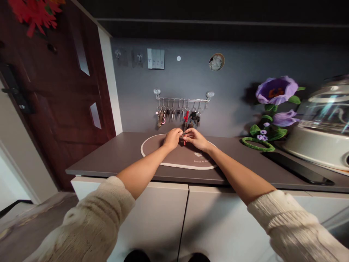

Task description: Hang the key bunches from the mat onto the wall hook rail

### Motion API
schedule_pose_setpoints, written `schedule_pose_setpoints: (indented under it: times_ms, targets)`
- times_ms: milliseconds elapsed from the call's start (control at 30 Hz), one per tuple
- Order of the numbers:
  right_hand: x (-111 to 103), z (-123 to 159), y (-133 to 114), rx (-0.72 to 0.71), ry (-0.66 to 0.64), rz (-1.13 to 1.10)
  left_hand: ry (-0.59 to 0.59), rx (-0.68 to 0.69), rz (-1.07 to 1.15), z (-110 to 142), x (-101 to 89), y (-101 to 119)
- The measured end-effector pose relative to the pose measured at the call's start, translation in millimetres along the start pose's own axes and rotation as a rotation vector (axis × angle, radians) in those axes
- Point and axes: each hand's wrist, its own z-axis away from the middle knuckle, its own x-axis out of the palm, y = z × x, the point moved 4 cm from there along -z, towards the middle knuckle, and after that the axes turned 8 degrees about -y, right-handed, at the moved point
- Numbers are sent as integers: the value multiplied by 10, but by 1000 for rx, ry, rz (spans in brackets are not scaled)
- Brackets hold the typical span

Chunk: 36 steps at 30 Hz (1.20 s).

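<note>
I've got left hand (172,139) and right hand (197,139) pinching a red tag (184,142) over mat (177,157); keys (193,116) hang above desk (109,156) back edge.

hands (172,139) (198,139): 2 | keys (173,115): overlapping, uncountable | key rack (183,99): 1 | mat (152,149): 1 | large blooms (291,86) (284,118): 2

No text legible with certainty. Mat (152,149) on desk (109,149): one line of small pale lettering (201,161) near its front edge, right of middle; letters blurred, right end runs up to the right forearm (231,165), wording not made out. Just above that line, still on the mat, a pale printed mark (199,154), shape unclear. Wall switch (156,59), above mat: small grey signs on its panels, too tiny to read.
</note>
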Motion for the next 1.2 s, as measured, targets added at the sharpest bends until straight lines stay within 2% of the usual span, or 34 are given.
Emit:
schedule_pose_setpoints:
  times_ms: [100, 300, 467, 767, 933, 1200]
  targets:
    - [6, 7, -24, -16, 8, -1, 43, -33, 65, -4, -24, -11]
    - [-48, -29, -26, -87, 141, 199, 48, -58, 178, -5, -10, -9]
    - [-64, -36, -60, -112, 222, 254, 64, -56, 217, 15, -18, 29]
    - [-74, 23, -176, -27, 276, 76, 79, -20, 211, 25, -1, 43]
    - [-158, 24, -161, -44, 312, 0, 77, 20, 181, 39, 11, 57]
    - [-357, 75, -215, -63, 399, -194, -1, 80, -22, 72, 73, 64]
